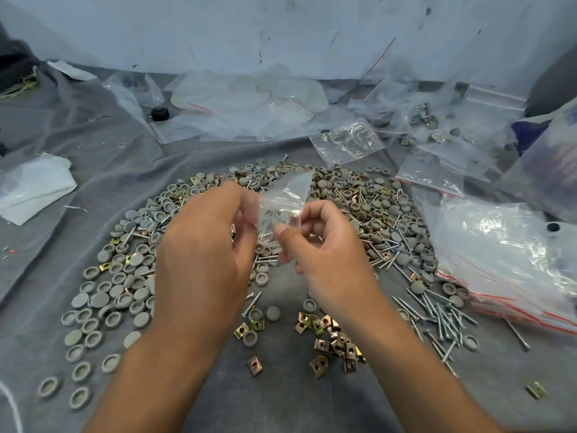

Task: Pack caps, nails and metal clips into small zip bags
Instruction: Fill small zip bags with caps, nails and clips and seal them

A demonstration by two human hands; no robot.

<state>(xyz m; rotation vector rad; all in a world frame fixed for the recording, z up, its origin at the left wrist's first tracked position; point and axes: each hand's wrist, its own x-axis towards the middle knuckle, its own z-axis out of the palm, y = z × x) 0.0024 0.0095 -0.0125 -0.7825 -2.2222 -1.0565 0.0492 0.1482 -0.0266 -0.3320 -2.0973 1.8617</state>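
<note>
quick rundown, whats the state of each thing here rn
small zip bag: held up by both hands, some parts inside
left hand: pinching the bag
right hand: pinching the bag
caps: loose on cloth
nails: loose on cloth
metal clips: loose on cloth

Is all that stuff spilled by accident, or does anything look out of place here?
Nothing looks damaged. The caps, nails and metal clips lie loose and mixed on the grey cloth, like a working heap. One clip sits alone, far right. Both hands hold a small zip bag.
</note>
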